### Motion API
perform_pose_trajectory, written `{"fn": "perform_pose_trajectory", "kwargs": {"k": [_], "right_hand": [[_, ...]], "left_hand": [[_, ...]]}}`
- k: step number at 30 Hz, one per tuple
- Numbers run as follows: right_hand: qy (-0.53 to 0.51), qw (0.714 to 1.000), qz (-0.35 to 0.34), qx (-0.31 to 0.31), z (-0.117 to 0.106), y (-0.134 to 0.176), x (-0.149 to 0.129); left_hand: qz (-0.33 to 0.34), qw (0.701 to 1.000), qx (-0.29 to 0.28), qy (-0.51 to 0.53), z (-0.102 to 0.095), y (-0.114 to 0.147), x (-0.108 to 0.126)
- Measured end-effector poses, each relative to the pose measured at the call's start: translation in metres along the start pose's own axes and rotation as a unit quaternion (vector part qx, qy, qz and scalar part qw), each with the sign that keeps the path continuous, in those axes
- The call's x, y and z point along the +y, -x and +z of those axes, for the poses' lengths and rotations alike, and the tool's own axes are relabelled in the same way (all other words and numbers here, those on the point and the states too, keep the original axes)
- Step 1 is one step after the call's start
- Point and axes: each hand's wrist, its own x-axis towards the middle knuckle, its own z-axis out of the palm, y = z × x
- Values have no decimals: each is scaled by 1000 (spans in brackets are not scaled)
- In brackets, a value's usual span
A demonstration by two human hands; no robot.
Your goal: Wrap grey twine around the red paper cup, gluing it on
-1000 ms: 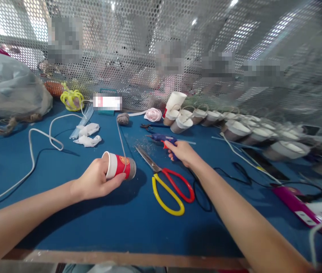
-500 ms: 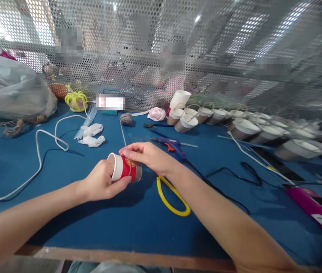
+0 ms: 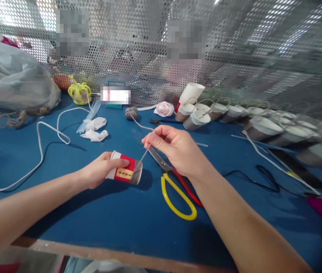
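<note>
Remotely, I watch L hand (image 3: 99,171) clasp paper cup (image 3: 123,173), R hand (image 3: 175,149) pinch yarn (image 3: 143,156) at cup's 1 o'clock; if tension slackens, wraps (image 3: 136,178) might loosen.

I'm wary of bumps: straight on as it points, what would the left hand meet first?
Probably the scissors, beyond the cup the left hand holds; depth is unclear, it might pass above.
</note>
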Motion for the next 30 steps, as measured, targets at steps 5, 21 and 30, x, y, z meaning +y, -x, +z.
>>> {"fn": "perform_pose_trajectory", "kwargs": {"k": [5, 21, 30], "right_hand": [[37, 999, -22, 1, 0, 2, -3], [93, 995, -20, 40, 1, -2, 4], [138, 990, 13, 21, 7, -6, 19]], "left_hand": [[-46, 998, 14, 27, 2, -1, 1], [-43, 999, 13, 16, 7, 4, -1], [46, 997, -36, -59, 10, 14, -7]]}}
